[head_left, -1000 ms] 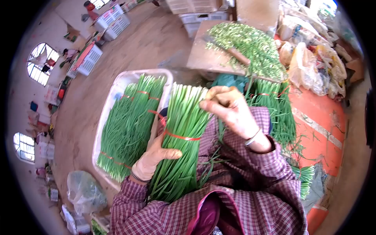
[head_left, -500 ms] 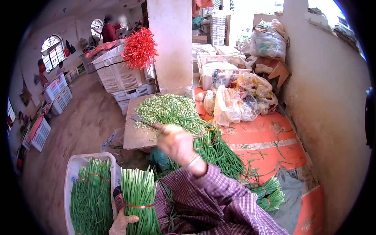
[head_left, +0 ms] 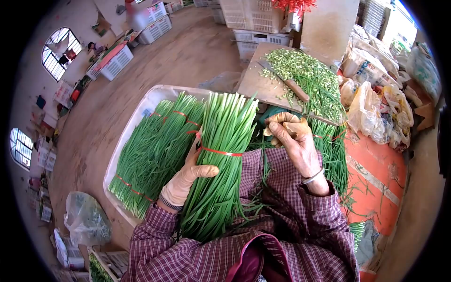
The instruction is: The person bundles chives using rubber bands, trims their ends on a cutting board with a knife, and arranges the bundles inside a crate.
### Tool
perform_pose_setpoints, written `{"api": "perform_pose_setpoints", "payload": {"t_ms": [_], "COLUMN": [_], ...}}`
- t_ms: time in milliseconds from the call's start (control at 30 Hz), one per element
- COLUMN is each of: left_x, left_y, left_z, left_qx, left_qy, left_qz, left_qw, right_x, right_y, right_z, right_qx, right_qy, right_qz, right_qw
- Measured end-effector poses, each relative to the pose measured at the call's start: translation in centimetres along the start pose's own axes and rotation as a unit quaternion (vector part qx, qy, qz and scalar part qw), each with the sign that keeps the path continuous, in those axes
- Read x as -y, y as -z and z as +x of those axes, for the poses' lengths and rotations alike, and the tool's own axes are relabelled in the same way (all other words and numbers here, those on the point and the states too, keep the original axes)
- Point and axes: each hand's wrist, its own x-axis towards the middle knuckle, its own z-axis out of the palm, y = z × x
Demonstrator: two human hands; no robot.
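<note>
My left hand [head_left: 188,176], in a pale glove, is wrapped round a thick bundle of green stalks [head_left: 218,164] tied with a red band. The bundle stands upright over my lap, its pale cut ends up. To its right my right hand [head_left: 293,136] is raised, worn glove pieces on its curled fingers; whether anything small is between them I cannot make out. A knife [head_left: 296,89] lies on the board [head_left: 253,84] beside a heap of chopped pieces [head_left: 310,80]. At the left, a white crate [head_left: 112,162] holds several banded bundles [head_left: 155,150].
More green stalks [head_left: 331,150] lie right of my right hand on an orange mat [head_left: 380,183]. Plastic bags [head_left: 376,113] are piled at the right. Stacked crates [head_left: 258,42] stand behind the board, and a clear bag [head_left: 87,218] sits on the floor at lower left.
The view has swung left and down. My right hand has let go of the knife, which now lies on the board, and has come back near the bundle. My left hand still holds the bundle.
</note>
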Motion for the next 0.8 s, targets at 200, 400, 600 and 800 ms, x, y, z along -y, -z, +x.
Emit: {"api": "perform_pose_setpoints", "payload": {"t_ms": [200, 400, 600, 800], "left_x": [-0.7, -1.3, -1.4, -1.8], "left_y": [-0.9, -1.2, -0.8, -1.9], "left_z": [0.0, -0.5, -1.0, -0.8], "left_qx": [0.007, 0.014, 0.007, 0.002], "left_qy": [0.007, 0.011, 0.015, 0.021], "left_qz": [-0.012, -0.011, 0.022, 0.014], "left_qw": [1.0, 1.0, 1.0, 1.0], "right_x": [-0.8, -2.1, -3.4, -0.5], "right_y": [-2.6, -0.9, 12.3, 7.0], "right_z": [0.2, 2.1, 7.6, 5.6], "right_qx": [0.03, -0.1, -0.333, -0.147], "right_qy": [-0.02, 0.125, 0.164, 0.13], "right_qz": [-0.013, -0.083, -0.351, -0.321], "right_qw": [0.999, 0.984, 0.86, 0.927]}}
